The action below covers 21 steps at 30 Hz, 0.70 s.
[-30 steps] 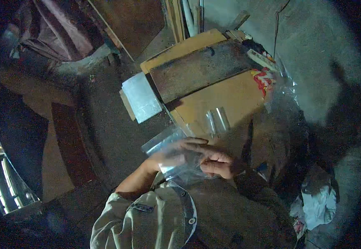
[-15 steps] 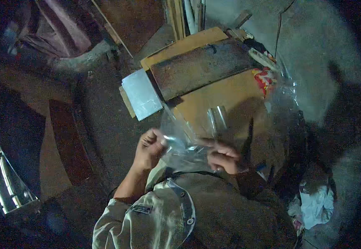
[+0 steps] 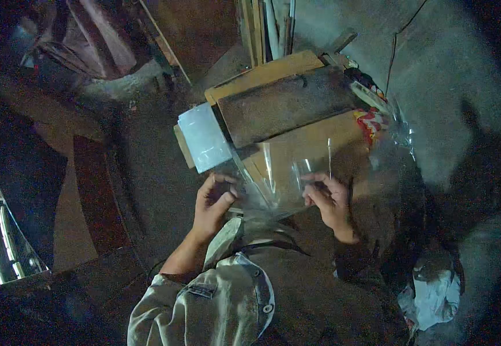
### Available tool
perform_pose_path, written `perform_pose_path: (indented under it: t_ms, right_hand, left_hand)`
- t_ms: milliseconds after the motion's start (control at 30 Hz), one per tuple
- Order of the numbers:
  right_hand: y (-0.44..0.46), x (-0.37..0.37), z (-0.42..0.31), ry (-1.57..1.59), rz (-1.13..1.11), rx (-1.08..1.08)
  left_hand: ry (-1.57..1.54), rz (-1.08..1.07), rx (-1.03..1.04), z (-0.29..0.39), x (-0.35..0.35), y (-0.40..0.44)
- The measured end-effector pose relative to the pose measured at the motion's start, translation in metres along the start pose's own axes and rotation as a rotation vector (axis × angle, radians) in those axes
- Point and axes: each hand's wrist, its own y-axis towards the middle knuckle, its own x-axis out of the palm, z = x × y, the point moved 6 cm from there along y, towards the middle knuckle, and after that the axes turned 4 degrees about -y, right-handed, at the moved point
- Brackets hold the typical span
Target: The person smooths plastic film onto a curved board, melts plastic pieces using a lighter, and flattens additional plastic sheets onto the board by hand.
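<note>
A thin clear plastic bag [image 3: 269, 173] spreads between my two hands, glinting along its folds, low over the front of the board. My left hand [image 3: 215, 200] is closed in a pinch at its left side, thumb against the curled fingers. At the right side, my right hand [image 3: 330, 199] also pinches the film, its index finger stretched toward the middle. The exact edges of the bag are hard to make out. Just beyond my left hand lies a stack of whitish plastic sheets [image 3: 204, 138].
Under the plastic is a tan board [image 3: 308, 135] with a dark, worn plank [image 3: 285, 104] on it. A red and yellow wrapper [image 3: 371, 124] lies at its right edge. Poles [image 3: 270, 32] stand at the back. A white bag [image 3: 435, 297] sits on the floor at lower right.
My right hand has moved right and slightly up, away from my left hand. The plastic, bunched between them before, is now spread wider. The view has shifted slightly.
</note>
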Motion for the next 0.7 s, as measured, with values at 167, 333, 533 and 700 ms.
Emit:
perform_pose_path:
  t_ms: [167,333,533,700]
  right_hand:
    - [0.008,-0.014,-0.01,-0.12,0.219,-0.166]
    - [0.044,-0.029,-0.016,-0.298,0.15,-0.249]
    - [0.141,-0.044,-0.039,-0.497,0.18,-0.262]
    - [0.222,-0.04,-0.079,-0.604,0.236,-0.447]
  left_hand:
    - [0.11,0.097,0.041,0.003,-0.013,0.008]
    - [0.326,0.085,0.116,0.015,-0.016,0.038]
    - [0.632,0.154,0.26,0.033,-0.033,0.116]
    - [0.398,0.217,0.498,0.088,-0.032,0.162]
